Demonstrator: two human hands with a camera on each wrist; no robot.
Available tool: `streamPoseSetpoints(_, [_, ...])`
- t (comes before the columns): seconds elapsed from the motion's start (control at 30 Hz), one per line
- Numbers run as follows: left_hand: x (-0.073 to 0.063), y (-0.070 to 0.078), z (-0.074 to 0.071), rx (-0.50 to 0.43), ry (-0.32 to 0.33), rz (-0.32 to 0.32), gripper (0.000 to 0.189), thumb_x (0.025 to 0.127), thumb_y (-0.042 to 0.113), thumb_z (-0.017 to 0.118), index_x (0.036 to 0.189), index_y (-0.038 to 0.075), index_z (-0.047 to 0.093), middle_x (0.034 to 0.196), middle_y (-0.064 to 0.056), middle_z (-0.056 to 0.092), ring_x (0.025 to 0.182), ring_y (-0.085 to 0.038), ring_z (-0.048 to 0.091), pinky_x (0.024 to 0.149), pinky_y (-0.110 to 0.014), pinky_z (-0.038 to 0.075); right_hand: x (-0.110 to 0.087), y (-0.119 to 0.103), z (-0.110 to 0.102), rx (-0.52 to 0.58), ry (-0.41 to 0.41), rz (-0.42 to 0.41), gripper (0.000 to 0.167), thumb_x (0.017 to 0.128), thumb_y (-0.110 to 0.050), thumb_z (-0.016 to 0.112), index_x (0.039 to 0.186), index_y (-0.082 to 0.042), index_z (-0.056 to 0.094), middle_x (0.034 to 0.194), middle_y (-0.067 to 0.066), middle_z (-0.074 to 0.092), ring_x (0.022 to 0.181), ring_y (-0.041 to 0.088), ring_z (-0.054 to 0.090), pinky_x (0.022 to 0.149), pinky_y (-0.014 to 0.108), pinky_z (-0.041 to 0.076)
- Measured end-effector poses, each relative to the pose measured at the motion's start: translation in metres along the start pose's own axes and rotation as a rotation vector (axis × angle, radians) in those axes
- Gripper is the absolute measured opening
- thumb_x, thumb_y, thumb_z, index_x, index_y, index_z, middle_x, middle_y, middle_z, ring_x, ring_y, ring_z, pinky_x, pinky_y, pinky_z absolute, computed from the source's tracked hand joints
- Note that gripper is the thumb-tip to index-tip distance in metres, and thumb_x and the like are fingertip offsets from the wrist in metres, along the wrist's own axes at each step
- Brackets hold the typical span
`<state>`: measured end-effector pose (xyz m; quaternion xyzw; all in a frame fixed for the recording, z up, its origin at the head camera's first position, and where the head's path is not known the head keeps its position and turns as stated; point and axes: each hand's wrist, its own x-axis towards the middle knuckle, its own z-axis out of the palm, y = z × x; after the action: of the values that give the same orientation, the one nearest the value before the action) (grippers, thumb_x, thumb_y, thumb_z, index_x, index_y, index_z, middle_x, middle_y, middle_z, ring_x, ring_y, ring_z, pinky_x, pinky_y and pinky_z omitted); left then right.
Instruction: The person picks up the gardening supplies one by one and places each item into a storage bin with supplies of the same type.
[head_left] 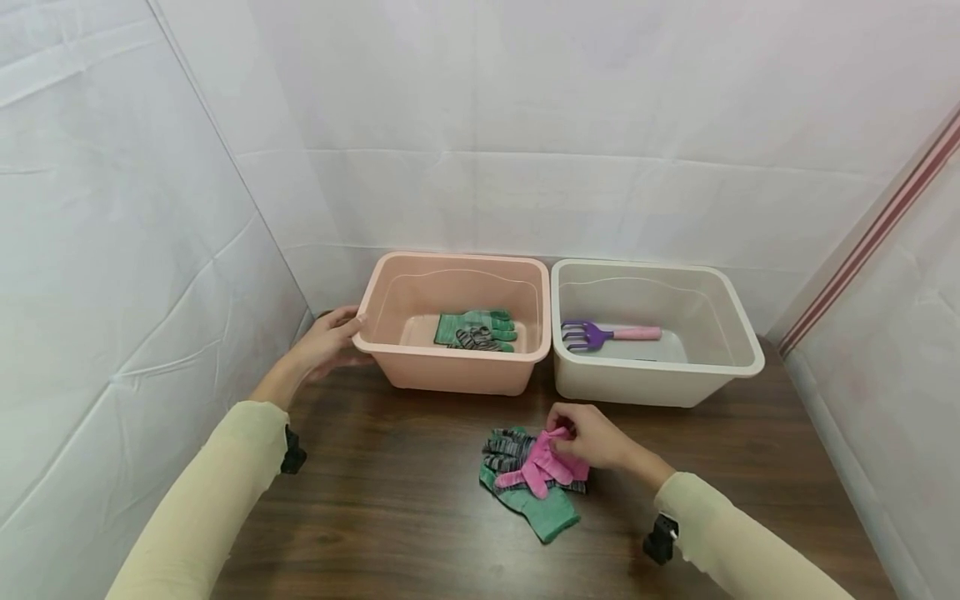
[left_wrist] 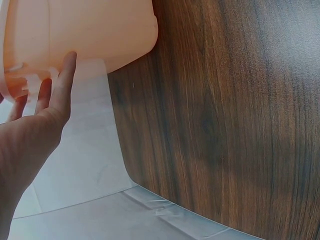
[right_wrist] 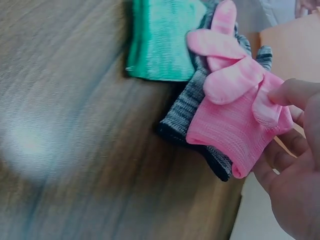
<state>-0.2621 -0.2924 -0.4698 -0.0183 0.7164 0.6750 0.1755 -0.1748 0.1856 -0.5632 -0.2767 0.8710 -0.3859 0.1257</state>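
Observation:
My right hand (head_left: 592,435) pinches a pink glove (right_wrist: 232,120) between thumb and fingers at its edge. The glove lies over a grey-black striped glove (right_wrist: 182,107) and a green glove (head_left: 551,512), stacked on the wooden table. On the left, my left hand (head_left: 327,342) holds the pink bin (head_left: 450,369) at its left end, the thumb over the rim and the fingers (left_wrist: 62,90) against the outer wall. Inside that bin lie a green glove (head_left: 450,327) and a grey-black striped glove (head_left: 474,337).
A white bin (head_left: 637,383) stands right of the pink one, with a purple hand rake (head_left: 592,336) with a pink handle inside. White sheeting (head_left: 570,200) rises behind the bins and along both sides of the table (head_left: 360,500).

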Motion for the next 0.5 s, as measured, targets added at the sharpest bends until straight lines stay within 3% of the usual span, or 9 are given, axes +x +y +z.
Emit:
streamPoseSetpoints(0.23, [0.0015, -0.0014, 0.0003, -0.012, 0.005, -0.001, 0.062, 0.116, 0.025, 0.047, 0.168, 0.002, 0.020, 0.167, -0.028, 0.025, 0.149, -0.052, 0.035, 0.108, -0.064, 0.050, 0.0017, -0.0023, -0.0025, -0.073, 0.033, -0.047, 0.022, 0.092, -0.006, 0.079, 0.110, -0.018, 0.075, 0.098, -0.009, 0.068, 0.088, 0.013, 0.062, 0.078, 0.029, 0.058])
streamPoseSetpoints(0.5, [0.0007, -0.0012, 0.0009, -0.014, -0.004, 0.005, 0.062, 0.116, 0.027, 0.048, 0.167, 0.003, 0.023, 0.166, -0.026, 0.026, 0.149, -0.051, 0.036, 0.107, -0.063, 0.051, 0.0006, 0.0002, 0.0044, -0.080, 0.098, -0.045, 0.019, 0.092, -0.006, 0.081, 0.104, -0.021, 0.077, 0.102, -0.009, 0.066, 0.090, 0.013, 0.062, 0.079, 0.030, 0.058])
